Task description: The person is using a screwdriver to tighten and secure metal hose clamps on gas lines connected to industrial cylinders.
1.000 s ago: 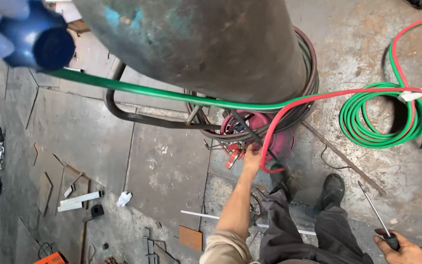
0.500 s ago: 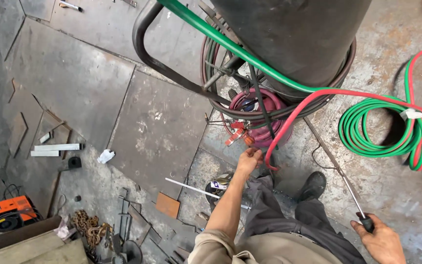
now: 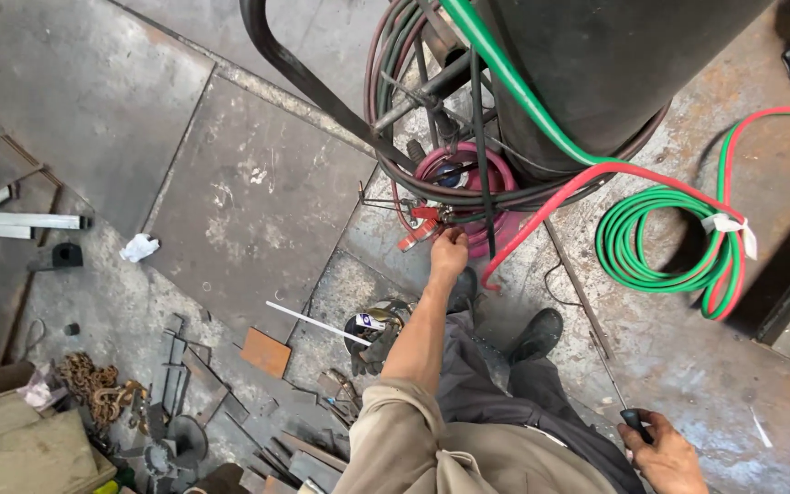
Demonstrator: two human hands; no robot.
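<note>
Far to the left of the left hand (image 3: pixel 450 252), flat metal bars (image 3: pixel 22 224) and a crumpled white rag (image 3: pixel 139 247) lie on the steel-plated floor (image 3: pixel 258 192), with a rusty chain (image 3: pixel 93 389) and dark metal offcuts (image 3: pixel 185 402) below them, all well apart from the reach. Nearer, below and left of that hand, a thin white rod (image 3: pixel 317 323) rests on a small rusty plate (image 3: pixel 265 351) beside a spray can (image 3: pixel 372 323). The left arm stretches straight down and forward so the hand can get under the gas cylinder (image 3: pixel 614 73) on its cart; its fingers are pinched together on something small at the red clamp-like tool (image 3: pixel 418 224), just beside the coiled pink hose (image 3: pixel 464 174), though what exactly they grip is too small to tell. Above the hand, dark cables loop round the cart frame (image 3: pixel 322 87), probably hung there to keep them off the floor. Right of the hand, a red hose (image 3: pixel 587 183) and a green hose (image 3: pixel 505 82) run off to a tied green coil (image 3: pixel 660 238) lying well apart. Lowest and furthest right, the right hand (image 3: pixel 665 448) is closed around the black handle of a long thin rod tool (image 3: pixel 610 380), held low at the person's side, point forward, out of the way of the reaching arm.
</note>
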